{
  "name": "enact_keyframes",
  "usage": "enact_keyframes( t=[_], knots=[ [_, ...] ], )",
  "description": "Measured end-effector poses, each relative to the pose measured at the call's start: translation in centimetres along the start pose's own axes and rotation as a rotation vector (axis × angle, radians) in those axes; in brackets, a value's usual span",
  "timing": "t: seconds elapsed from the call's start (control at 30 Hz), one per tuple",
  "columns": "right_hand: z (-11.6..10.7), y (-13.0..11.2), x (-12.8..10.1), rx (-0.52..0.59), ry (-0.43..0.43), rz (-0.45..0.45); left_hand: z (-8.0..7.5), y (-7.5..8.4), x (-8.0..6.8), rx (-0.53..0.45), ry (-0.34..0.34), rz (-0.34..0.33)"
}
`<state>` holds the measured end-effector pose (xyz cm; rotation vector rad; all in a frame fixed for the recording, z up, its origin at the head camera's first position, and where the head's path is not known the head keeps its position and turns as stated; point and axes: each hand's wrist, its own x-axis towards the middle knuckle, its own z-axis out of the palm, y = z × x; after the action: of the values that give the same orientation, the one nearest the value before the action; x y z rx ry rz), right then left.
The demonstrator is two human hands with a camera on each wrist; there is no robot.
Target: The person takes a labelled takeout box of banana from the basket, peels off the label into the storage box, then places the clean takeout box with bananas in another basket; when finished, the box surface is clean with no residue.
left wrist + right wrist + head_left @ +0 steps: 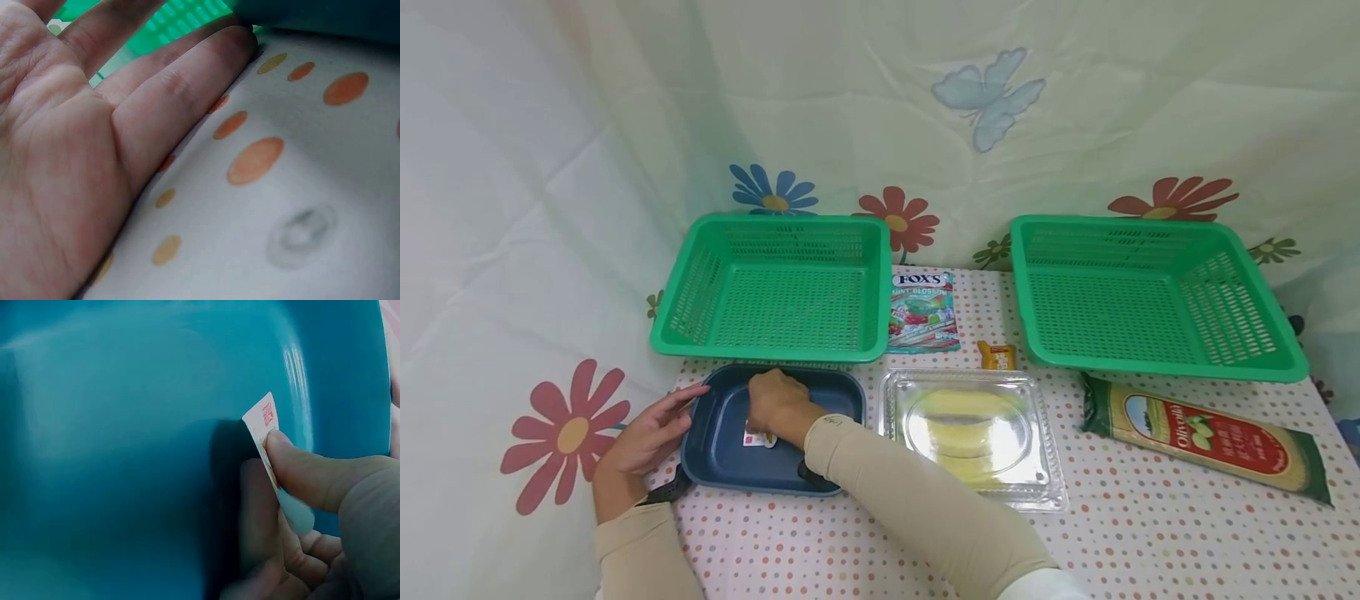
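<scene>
Two hands are by the blue tray (722,442). The right hand (778,406) reaches down inside it, with the wrist bent. Its thumb and fingers (306,472) pinch a small white packet (269,434) with red print. The packet is thin and flat, and it stands up on the tray floor. The left hand (651,433) lies flat on the dotted cloth (294,206), fingers straight and close together, touching the tray's outer edge.

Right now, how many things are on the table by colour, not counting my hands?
Green baskets: 2
Blue tray: 1
Clear container: 1
Food packets: 3
White sachet: 1
Total: 8
</scene>
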<state>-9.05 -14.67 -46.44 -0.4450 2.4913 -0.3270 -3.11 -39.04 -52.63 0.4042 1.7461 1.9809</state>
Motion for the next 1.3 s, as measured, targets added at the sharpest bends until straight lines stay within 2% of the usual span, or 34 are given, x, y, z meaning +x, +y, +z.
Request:
enact_keyframes(
  t=[0.23, 0.5, 0.8, 1.0, 1.3],
  knots=[
    [0.0, 0.0, 0.3, -0.145, 0.036, 0.017, 0.2, 0.2, 0.5, 0.017, 0.005, 0.002],
    [0.0, 0.4, -0.1, -0.308, 0.039, -0.023, 0.6, 0.8, 0.7, 0.027, 0.024, -0.004],
    [-0.9, 0.9, -0.9, -0.3, -0.011, -0.045, 0.6, 0.7, 0.6, -0.005, 0.02, 0.007],
    [-3.2, 1.6, -3.5, -0.31, -0.013, -0.073, 0.6, 0.7, 0.4, 0.0, 0.037, -0.006],
    [-8.8, 4.4, -9.2, -0.266, -0.019, -0.227, 0.6, 0.6, 0.1, 0.016, 0.087, -0.024]
  ],
)
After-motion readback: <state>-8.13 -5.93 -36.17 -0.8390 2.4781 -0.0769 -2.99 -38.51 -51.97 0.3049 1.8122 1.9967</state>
